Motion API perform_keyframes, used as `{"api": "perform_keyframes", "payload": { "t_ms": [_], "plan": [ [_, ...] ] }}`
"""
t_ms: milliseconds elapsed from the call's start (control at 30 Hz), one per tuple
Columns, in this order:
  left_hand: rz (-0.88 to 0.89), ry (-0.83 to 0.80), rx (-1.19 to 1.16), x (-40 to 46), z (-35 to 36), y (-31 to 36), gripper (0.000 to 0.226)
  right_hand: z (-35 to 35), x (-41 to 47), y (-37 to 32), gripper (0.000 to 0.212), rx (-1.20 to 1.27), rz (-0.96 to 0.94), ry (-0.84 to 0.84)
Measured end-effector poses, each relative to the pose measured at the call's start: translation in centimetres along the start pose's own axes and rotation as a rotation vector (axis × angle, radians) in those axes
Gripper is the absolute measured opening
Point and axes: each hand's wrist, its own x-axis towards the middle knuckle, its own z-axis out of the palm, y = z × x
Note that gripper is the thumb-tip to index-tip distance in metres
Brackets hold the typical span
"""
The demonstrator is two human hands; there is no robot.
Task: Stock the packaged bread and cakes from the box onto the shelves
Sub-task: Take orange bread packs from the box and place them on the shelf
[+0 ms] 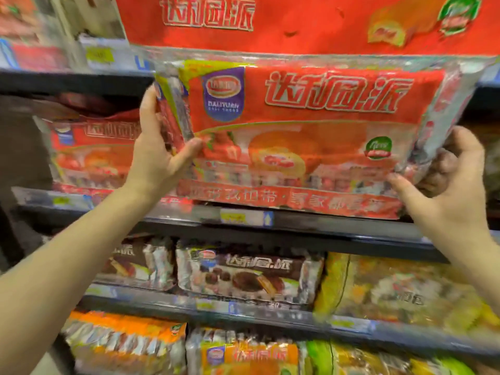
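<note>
I saw dark store shelves stacked one over another, with price tags along their front edges. The middle shelf (311, 226) had one red pack (89, 155) on its left side. In front of that shelf I held a big red cake pack (297, 136) up in the air, with its bottom edge just above the shelf's front edge. My left hand (159, 147) pinched its left end between thumb and fingers. My right hand (449, 180) curled around its right end. Brown packs (249, 274) sat on the shelf below, and orange packs (127, 345) lower still.
</note>
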Motion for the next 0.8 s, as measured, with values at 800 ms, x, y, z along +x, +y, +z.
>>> {"api": "perform_keyframes", "payload": {
  "t_ms": [800],
  "plan": [
    [-0.323, -0.314, 0.448, -4.2, 4.2, -0.6, 0.098, 1.5, -1.5, 5.0, 0.083, -0.191, 0.099, -0.100]
  ]
}}
